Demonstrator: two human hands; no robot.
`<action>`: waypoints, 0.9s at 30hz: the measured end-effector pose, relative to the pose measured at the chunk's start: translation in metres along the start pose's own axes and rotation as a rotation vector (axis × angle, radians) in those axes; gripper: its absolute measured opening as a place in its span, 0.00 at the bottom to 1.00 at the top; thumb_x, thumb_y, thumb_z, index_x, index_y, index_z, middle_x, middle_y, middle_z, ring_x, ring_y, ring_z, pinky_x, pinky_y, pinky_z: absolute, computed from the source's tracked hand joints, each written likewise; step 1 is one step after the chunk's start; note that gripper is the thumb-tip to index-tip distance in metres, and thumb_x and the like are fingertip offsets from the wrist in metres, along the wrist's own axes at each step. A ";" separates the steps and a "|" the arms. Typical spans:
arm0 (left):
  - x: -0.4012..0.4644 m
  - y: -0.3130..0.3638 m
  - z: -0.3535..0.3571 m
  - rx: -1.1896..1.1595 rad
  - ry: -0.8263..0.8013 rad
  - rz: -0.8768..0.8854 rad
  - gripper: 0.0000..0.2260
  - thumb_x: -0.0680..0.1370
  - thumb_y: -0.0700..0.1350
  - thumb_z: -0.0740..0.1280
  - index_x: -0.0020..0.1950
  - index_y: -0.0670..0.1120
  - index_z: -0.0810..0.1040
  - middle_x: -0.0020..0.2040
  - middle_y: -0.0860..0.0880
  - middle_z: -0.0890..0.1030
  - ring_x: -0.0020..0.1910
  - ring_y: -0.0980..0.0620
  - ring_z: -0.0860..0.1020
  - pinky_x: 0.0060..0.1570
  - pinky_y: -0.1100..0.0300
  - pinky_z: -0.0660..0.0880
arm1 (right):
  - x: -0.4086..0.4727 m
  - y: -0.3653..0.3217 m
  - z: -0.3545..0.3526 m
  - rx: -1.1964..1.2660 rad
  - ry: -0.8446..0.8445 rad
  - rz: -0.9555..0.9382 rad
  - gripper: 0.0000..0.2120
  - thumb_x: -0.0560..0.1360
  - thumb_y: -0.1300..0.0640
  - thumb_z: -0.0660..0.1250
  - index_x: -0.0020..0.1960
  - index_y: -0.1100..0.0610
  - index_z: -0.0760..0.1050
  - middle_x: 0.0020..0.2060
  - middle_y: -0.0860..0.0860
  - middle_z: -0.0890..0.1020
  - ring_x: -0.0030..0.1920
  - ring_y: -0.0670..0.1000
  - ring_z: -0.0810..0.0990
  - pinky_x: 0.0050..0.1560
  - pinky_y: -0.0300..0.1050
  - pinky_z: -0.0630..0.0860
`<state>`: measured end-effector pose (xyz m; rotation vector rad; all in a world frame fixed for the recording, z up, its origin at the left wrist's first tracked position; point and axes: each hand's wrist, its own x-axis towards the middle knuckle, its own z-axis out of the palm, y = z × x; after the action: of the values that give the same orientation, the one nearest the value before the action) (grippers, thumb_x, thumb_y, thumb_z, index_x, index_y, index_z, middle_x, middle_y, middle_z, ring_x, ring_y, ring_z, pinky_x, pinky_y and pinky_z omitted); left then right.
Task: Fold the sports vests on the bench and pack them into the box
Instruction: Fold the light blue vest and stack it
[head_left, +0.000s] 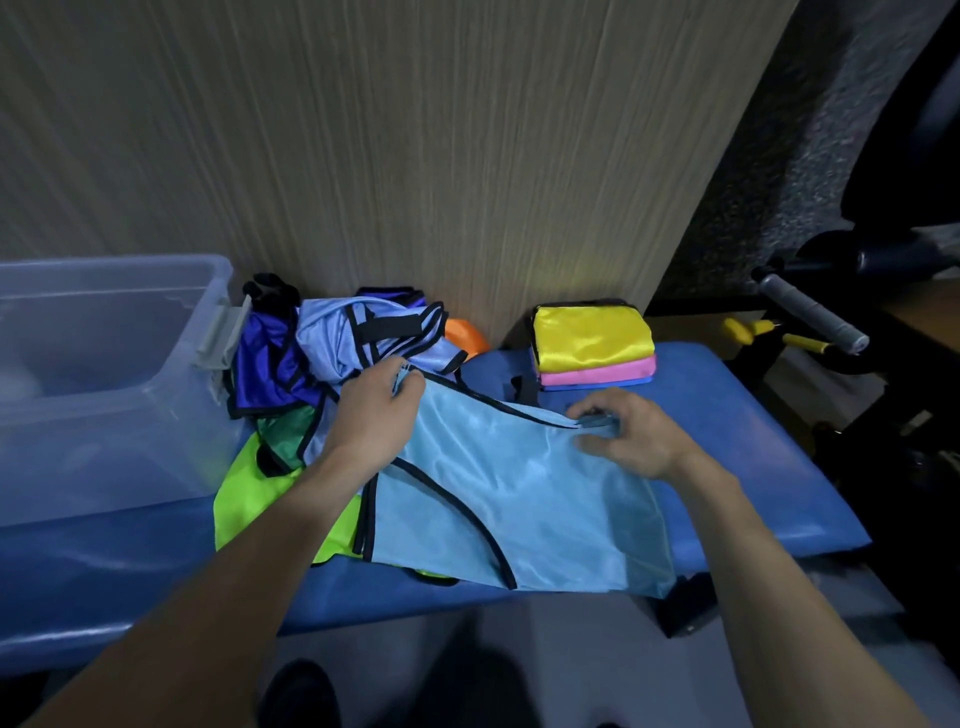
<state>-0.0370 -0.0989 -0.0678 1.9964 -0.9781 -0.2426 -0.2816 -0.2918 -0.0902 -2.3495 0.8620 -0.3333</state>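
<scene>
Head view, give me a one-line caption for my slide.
Both hands pinch a light blue vest flat on the blue bench, folded stack behind.

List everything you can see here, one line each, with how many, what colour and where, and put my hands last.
light blue vest: one, light blue with black trim, spread on the bench in front, held by both hands
unfolded vests: a heap, pale blue, purple, green, neon yellow-green and orange; exact count unclear, left of centre beside the box
folded vests: three, yellow on pink on blue, stacked at the back right of the bench
box: one, clear plastic, on the bench's left end
bench: one, blue padded
wooden panel: one, beige, behind the bench
left hand: pinches the vest's upper left corner
right hand: grips the vest's upper right edge
</scene>
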 end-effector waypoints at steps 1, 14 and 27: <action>0.000 0.000 -0.001 0.009 0.007 0.003 0.15 0.81 0.45 0.61 0.36 0.44 0.61 0.30 0.48 0.65 0.30 0.49 0.63 0.33 0.51 0.60 | 0.000 0.002 -0.001 -0.003 0.012 -0.008 0.10 0.72 0.57 0.78 0.50 0.48 0.82 0.51 0.49 0.82 0.52 0.48 0.81 0.56 0.43 0.76; 0.005 -0.008 0.006 0.208 0.016 0.036 0.17 0.81 0.44 0.61 0.34 0.47 0.60 0.29 0.47 0.67 0.30 0.47 0.66 0.33 0.52 0.60 | -0.004 0.029 -0.009 -0.145 0.056 0.084 0.05 0.70 0.58 0.77 0.43 0.53 0.81 0.41 0.46 0.79 0.42 0.49 0.80 0.46 0.46 0.78; 0.005 -0.007 0.009 0.251 0.013 0.015 0.17 0.81 0.44 0.61 0.34 0.46 0.61 0.30 0.47 0.68 0.29 0.49 0.67 0.29 0.55 0.58 | 0.000 0.003 0.028 -0.518 0.217 -0.066 0.17 0.72 0.38 0.70 0.46 0.52 0.76 0.43 0.46 0.71 0.50 0.54 0.72 0.48 0.50 0.69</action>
<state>-0.0347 -0.1056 -0.0772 2.2131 -1.0568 -0.1020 -0.2716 -0.2806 -0.1145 -2.8629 1.0762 -0.4399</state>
